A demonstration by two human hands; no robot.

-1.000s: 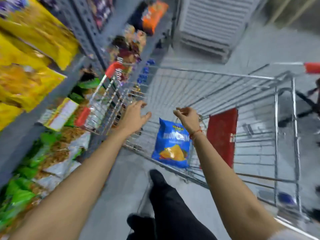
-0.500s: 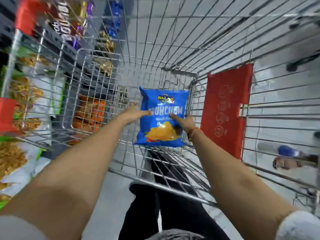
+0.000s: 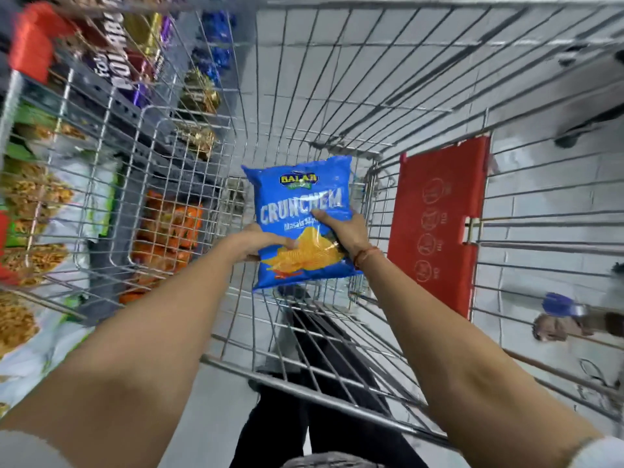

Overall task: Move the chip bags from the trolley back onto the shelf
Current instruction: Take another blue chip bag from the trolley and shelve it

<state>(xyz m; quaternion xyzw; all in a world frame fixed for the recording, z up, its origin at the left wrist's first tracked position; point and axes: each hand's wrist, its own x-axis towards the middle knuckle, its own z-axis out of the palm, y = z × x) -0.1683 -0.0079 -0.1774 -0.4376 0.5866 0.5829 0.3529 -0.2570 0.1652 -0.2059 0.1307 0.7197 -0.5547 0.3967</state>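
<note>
A blue chip bag (image 3: 297, 201) printed with yellow chips is held upright inside the wire trolley (image 3: 371, 79), near its close end. My left hand (image 3: 260, 239) grips the bag's lower left edge. My right hand (image 3: 344, 231) grips its right side, thumb across the front. Both arms reach in over the trolley's near rim. The shelf (image 3: 111, 106) with snack packets runs along the left, seen through the trolley's wire side.
A red plastic flap (image 3: 439, 224) hangs on the trolley's right inner side. Orange packets (image 3: 169, 231) and green and yellow snack bags (image 3: 30, 197) fill the left shelves. My dark trousers show under the trolley's wire floor. Another person's foot (image 3: 553, 327) is on the floor at right.
Both hands went from hovering over the trolley to closing on the blue bag and lifting it a little. My view has tipped down into the trolley.
</note>
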